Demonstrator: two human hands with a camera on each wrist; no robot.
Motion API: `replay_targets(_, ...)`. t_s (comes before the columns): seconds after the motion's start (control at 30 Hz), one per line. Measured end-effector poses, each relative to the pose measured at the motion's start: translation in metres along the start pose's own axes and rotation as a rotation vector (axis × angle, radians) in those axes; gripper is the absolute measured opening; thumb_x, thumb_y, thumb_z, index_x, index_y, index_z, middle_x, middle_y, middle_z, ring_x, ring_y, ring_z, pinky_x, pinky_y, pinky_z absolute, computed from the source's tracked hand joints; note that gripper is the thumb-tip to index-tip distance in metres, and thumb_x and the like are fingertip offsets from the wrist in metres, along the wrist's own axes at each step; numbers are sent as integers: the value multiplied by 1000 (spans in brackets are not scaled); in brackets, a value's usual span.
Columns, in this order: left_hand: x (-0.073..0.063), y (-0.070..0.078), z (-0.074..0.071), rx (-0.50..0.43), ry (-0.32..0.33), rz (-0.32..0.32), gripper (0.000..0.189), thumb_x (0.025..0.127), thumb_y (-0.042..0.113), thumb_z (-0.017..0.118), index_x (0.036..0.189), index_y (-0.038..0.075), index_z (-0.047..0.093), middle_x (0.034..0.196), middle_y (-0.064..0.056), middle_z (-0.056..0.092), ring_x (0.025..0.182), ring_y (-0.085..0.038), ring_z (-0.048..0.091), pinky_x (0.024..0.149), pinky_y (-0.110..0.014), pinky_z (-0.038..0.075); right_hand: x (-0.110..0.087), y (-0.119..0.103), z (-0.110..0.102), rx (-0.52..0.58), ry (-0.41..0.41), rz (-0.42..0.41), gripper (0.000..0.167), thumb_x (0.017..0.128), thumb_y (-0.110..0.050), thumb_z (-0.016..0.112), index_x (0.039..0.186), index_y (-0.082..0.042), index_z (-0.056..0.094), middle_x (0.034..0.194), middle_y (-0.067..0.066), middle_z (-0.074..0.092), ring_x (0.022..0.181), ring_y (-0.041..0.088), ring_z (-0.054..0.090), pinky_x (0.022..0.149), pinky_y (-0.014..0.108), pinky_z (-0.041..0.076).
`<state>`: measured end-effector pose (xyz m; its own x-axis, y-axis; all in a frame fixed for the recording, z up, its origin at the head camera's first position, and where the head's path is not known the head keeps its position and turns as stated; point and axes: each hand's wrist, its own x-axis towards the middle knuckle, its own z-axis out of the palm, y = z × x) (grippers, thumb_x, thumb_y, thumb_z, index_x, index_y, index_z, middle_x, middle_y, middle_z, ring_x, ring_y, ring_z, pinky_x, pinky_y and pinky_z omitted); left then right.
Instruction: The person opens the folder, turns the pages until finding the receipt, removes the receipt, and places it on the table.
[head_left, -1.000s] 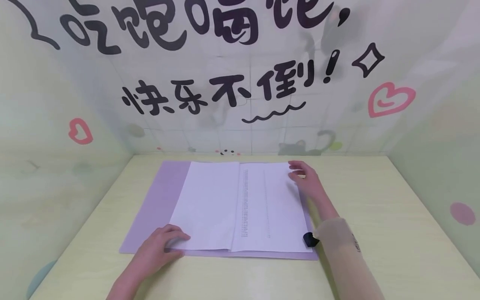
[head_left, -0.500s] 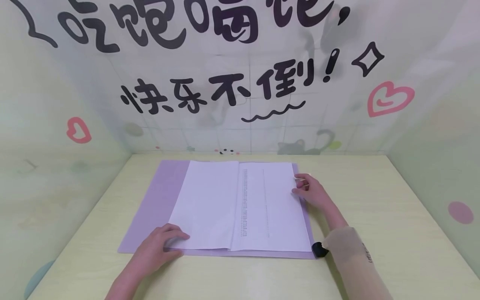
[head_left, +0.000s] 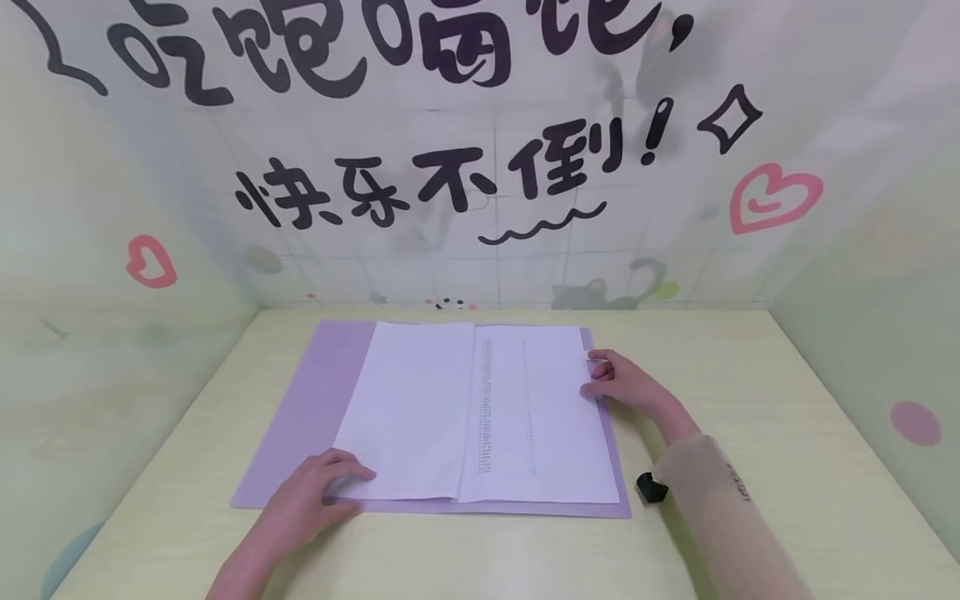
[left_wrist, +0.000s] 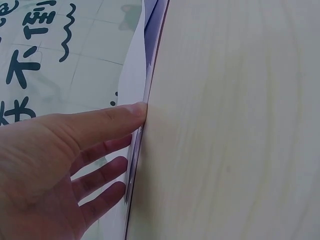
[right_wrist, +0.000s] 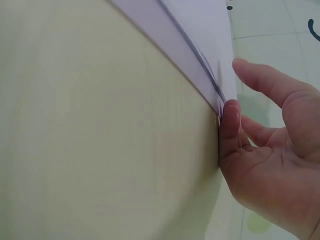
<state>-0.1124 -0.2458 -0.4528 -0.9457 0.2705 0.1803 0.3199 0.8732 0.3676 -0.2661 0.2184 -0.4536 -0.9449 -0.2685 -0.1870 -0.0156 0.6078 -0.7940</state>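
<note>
A purple folder lies open on the table with white sheets in it. The left sheet is blank; the right sheet carries a printed column and a dotted line. My left hand rests at the folder's lower left, fingers over the blank sheet and thumb at the front edge; the left wrist view has the thumb against that edge. At the right edge of the printed sheet is my right hand, fingertips right at the border. In the right wrist view its thumb stands apart from the bent fingers.
The pale wooden table extends around the folder. A back wall with large black lettering and pink hearts rises behind it, with side walls left and right. A small black object sits by the right sleeve.
My right hand has come down from the sheet's upper right corner along its right edge. My left hand keeps its place, and the folder lies as before. The view has shifted slightly.
</note>
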Motion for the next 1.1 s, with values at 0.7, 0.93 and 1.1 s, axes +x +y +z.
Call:
replay_targets(0.7, -1, -2, 0, -7, 9, 11, 38, 71, 17, 86, 102, 34, 73, 110, 13, 65, 101, -19, 59, 88, -38, 51, 8, -4, -6, 30, -56, 34, 72, 90, -18, 71, 148, 3, 35, 107, 12, 53, 86, 17, 53, 77, 24, 45)
replay_targets(0.93, -1, -3, 1, -7, 9, 7, 38, 71, 18, 86, 102, 34, 73, 110, 13, 65, 101, -18, 59, 87, -38, 51, 7, -4, -5, 25, -60, 46, 74, 89, -20, 72, 148, 3, 34, 108, 12, 52, 92, 19, 51, 78, 25, 43)
replay_targets(1.1, -1, -2, 1, -11, -7, -13, 38, 72, 18, 86, 102, 35, 73, 110, 14, 64, 103, -20, 60, 88, -40, 51, 7, -5, -6, 28, -69, 52, 74, 89, -21, 72, 148, 3, 34, 109, 12, 51, 94, 20, 50, 79, 25, 42)
